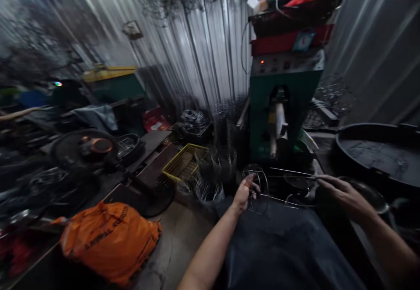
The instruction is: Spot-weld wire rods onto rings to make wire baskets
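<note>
Far left: fan (95,145); in front of it, orange bag (111,242) with dark print, bulging

Left of middle: yellow crate (171,176); to its right, clear bin (210,193) with thin wires standing in it, loose stock by the look of them

Middle: left hand (243,193) clamped, thumb and fingers, on the near-left side of the wire frame (257,177); orange band round one digit; frame held above the dark cloth (288,246) over the lap, its round outline already bent and at least one wire running across it, so the shaping looked well along

Behind the hands: green machine (259,106), red lamp (262,61) lit, arm (279,121) jutting forward; frame sat near the arm, and no contact showed

Right of middle: upper rod (290,171) straight, reaching from the right hand towards the frame; lower rod (278,199) ran from by the left hand to a far end near the right; whether either was fixed to the frame could not be told, so joining was the part not shown as done

Right: right hand (337,189), fingertips together, pinched on the upper rod's outer end

Far right: dark tray (387,150), wide and round, well apart from the frame
</note>
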`<state>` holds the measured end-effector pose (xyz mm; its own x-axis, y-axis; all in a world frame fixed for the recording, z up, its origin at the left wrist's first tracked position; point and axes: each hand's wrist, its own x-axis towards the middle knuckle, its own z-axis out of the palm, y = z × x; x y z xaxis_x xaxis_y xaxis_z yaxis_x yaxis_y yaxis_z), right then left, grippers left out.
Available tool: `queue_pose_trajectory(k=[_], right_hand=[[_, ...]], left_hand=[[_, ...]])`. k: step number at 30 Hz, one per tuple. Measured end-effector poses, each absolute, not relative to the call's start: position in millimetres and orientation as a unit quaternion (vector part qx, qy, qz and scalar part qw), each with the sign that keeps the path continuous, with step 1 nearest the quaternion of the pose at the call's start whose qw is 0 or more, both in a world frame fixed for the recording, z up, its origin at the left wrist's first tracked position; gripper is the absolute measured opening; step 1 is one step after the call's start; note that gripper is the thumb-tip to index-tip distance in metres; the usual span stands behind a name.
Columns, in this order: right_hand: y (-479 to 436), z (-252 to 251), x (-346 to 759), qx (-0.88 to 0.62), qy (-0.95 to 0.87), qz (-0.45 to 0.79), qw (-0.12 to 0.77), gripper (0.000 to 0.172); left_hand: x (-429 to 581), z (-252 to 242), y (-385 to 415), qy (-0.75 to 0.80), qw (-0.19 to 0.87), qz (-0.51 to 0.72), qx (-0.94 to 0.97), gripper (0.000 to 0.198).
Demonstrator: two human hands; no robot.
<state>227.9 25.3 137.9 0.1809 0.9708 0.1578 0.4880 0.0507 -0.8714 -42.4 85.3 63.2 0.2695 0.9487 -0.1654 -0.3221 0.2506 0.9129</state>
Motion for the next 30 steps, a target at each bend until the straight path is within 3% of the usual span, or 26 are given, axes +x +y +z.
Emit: queue_pose_trajectory(k=[3, 10, 15, 20, 30], right_hand=[[35.6, 125.6, 212.2, -0.603, -0.555, 0.386, 0.424, 0.034], [37.0, 91.9, 190.3, -0.57, -0.56, 0.429, 0.42, 0.044], [35.1, 84.2, 176.3, -0.56, -0.588, 0.421, 0.404, 0.045], [36.6, 79.7, 170.3, -0.553, -0.6, 0.426, 0.391, 0.047], [43.2, 94.8, 200.8, -0.578, -0.65, 0.331, 0.366, 0.043]], left_hand=[[-46.4, 70.0, 85.7, 0.384, 0.7, 0.463, 0.386, 0.063], [-37.4, 78.8, 85.8, 0.371, 0.727, 0.447, 0.367, 0.065], [-29.6, 83.4, 82.3, 0.382, 0.708, 0.452, 0.386, 0.058], [-28.4, 76.0, 80.2, 0.366, 0.692, 0.453, 0.427, 0.066], [-43.9, 68.5, 78.5, 0.356, 0.691, 0.44, 0.45, 0.059]])
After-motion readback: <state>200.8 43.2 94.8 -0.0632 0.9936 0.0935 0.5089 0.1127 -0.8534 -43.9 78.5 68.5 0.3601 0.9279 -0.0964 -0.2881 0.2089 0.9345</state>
